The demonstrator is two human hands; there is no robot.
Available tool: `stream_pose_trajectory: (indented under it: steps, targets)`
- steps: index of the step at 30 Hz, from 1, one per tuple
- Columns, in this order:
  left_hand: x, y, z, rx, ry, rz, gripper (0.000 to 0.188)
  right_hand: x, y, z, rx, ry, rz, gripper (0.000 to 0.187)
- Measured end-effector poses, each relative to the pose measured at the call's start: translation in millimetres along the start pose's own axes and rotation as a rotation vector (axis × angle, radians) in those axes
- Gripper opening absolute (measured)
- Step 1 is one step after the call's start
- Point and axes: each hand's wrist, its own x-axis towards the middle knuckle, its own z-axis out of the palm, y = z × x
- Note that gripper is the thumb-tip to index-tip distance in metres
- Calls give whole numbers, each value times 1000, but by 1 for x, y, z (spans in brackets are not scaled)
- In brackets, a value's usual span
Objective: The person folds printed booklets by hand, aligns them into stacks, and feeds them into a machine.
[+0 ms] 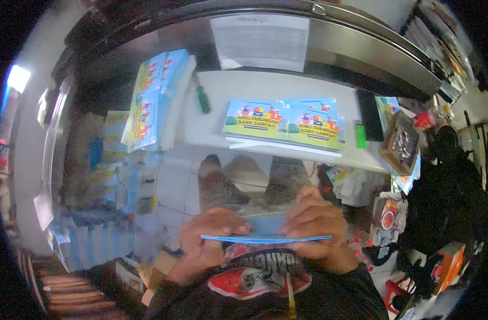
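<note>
Blue paper (268,238), folded flat, is held between my two hands, close in front of my dark shirt (329,290) and apart from the table. My left hand (214,229) pinches one end of it, fingers bent over the top. My right hand (316,218) grips the other end, its fingers curled closely together. Both grips are narrow, closed on the paper; where my thumbs press underneath, I cannot tell.

Beyond my hands stands the white table (244,85). Near its middle lies a pile of printed covers (284,128), blue above and yellow-green below, with cartoon figures. To the left leans a taller stack of similar covers (153,101), its sheets fanned unevenly. Just beside that stack is a screwdriver (203,100) with a green handle. On the right, a green lighter (360,135) lies near a square ashtray (394,161) filled with cigarette butts (401,141). At the back, a white sheet (262,42) rests against a metal surface.
</note>
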Motion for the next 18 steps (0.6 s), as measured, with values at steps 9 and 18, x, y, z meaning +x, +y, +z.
stream_pose_trajectory:
  steps: [9,18]
  targets:
    - [16,5,-7,-91,-176,-295,25,-3,5,4,-69,43,20,21]
    - [21,7,-10,19,-249,-192,19,-7,13,5,32,61,-14,21]
